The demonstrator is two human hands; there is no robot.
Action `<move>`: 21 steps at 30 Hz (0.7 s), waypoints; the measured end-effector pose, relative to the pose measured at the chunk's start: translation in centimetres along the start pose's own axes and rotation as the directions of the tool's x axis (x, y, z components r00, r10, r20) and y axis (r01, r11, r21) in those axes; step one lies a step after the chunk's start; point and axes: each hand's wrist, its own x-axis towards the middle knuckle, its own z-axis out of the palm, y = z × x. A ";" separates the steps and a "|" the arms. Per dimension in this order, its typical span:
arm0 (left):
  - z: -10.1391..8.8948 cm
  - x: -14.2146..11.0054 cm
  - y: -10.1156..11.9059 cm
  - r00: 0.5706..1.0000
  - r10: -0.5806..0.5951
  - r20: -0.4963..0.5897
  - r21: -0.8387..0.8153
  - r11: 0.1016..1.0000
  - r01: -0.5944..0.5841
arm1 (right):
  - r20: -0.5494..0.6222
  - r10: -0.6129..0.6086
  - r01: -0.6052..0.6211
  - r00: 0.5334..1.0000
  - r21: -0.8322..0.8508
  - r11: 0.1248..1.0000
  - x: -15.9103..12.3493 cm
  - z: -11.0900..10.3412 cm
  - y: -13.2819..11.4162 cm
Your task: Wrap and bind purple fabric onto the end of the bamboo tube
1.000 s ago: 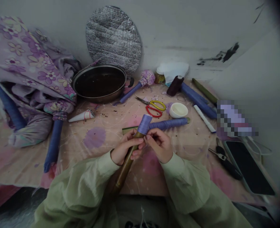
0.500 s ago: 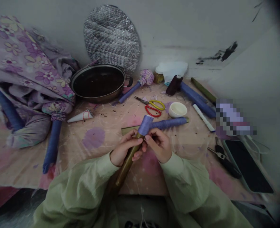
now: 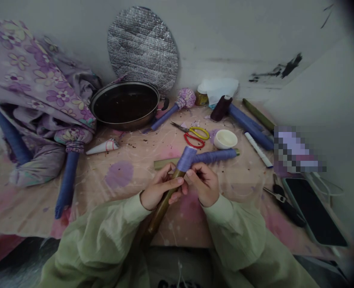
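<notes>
a bamboo tube [image 3: 164,208] slants up from near the table's front edge, its top end thickly wound in purple thread [image 3: 186,159]. it sits over the cloth-covered table [image 3: 35,216], just in front of the person. the left hand [image 3: 159,189] grasps it below the wrap, fingers [image 3: 173,185] clenched round the bamboo. the right hand [image 3: 204,184] stays just beside it, fingers [image 3: 192,175] pinched closed; anything fine between them cannot be made out. a second purple-wrapped rod [image 3: 214,156] lies just behind the wrap. pink-blotched cloth spreads on both sides of the hands. a white bowl [image 3: 225,139] and yellow-handled scissors [image 3: 199,133] lie farther off, and a phone [image 3: 315,212] lies near the right edge.
</notes>
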 end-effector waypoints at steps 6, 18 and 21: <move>-0.1 0.0 0.2 0.992 -0.095 -0.088 0.067 0.993 0.101 | 0.056 0.066 -0.072 0.996 0.122 0.990 0.1 0.0 0.0; 0.5 0.0 0.8 0.951 -0.266 -0.158 -0.043 0.964 0.262 | 0.055 -0.069 0.076 0.996 -0.144 0.987 0.4 -0.4 -0.3; 0.4 0.1 0.8 0.940 -0.290 -0.181 -0.024 0.957 0.290 | 0.063 -0.068 0.077 0.996 -0.147 0.986 0.4 -0.3 -0.5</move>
